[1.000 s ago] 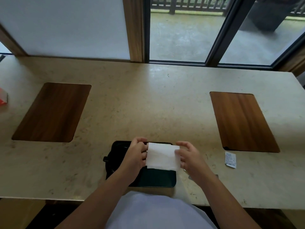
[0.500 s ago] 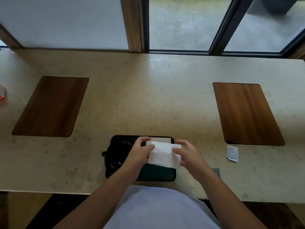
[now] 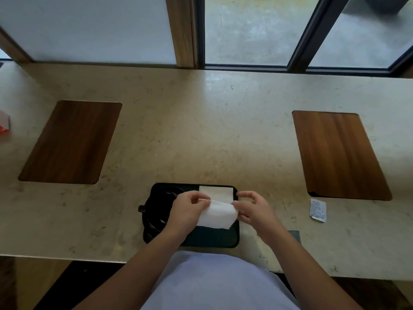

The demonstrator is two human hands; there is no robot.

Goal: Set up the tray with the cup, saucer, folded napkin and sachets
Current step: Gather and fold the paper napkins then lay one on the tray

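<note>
Both hands' grip pinching white napkin [image 3: 216, 213], black tray [image 3: 232, 239] below

Pale stone counter [image 3: 201, 135] with two inset wooden panels [image 3: 71, 142], beneath daylit dark-framed windows [image 3: 248, 30].

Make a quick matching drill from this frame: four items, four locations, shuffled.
Items:
1. napkin
2. sachet
3. tray
4. red box

Places:
A. far left edge of the counter
B. held between both hands
C. on the counter, right of the tray
D. on the counter in front of the person

Pairs: 1-B, 2-C, 3-D, 4-A
</note>
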